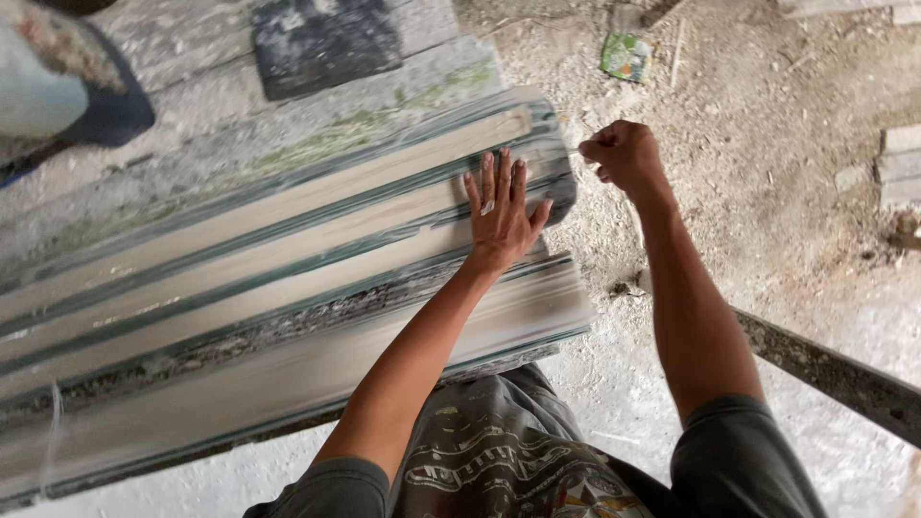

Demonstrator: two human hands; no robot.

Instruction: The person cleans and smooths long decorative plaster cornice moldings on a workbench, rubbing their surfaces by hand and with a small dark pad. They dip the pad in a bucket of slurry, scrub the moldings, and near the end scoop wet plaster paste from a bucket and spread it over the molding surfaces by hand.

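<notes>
Left hand (499, 213) laid flat, fingers spread apart, palm down on the long stacked panels (288, 288) near their right end. Right hand (622, 153) raised just past that end, above the dusty ground (767, 144), fingers curled together into a loose fist; whether anything thin was pinched in it could not be told. Panels blurred, pale with greenish edges, stretched from lower left up to the right, resting on a rough grey surface (192, 125). Dark square slab (324, 40) lying further up on that surface, well apart from both hands. Small green and white wrapper (625, 56) on the ground beyond the right hand. Grey blocks (900, 168) at the far right edge. Dark slanted bar (835, 374) passing under the right forearm, lower right. Part of a blue and pale cloth-covered shape (58, 82) at the top left corner. Nothing lying between the hands and the panels. No open container seen.
</notes>
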